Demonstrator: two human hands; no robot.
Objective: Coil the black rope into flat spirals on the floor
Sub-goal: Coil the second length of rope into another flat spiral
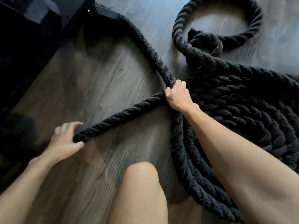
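On the wooden floor [100, 88], the thick black rope [242, 110] is laid in flat windings at the right, a bend of it is gripped by the curled right hand [177, 96], and its near strand is touched by the blurred left hand [66, 139], fingers spread and loosely bent.

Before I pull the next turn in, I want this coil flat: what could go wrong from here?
1. The right hand grips the black rope at the spiral's edge; a hard pull may drag laid turns loose.
2. The tangled loops beyond could snag or feed in a twist.
3. The left hand looks barely on the rope's bend, so it might slip.
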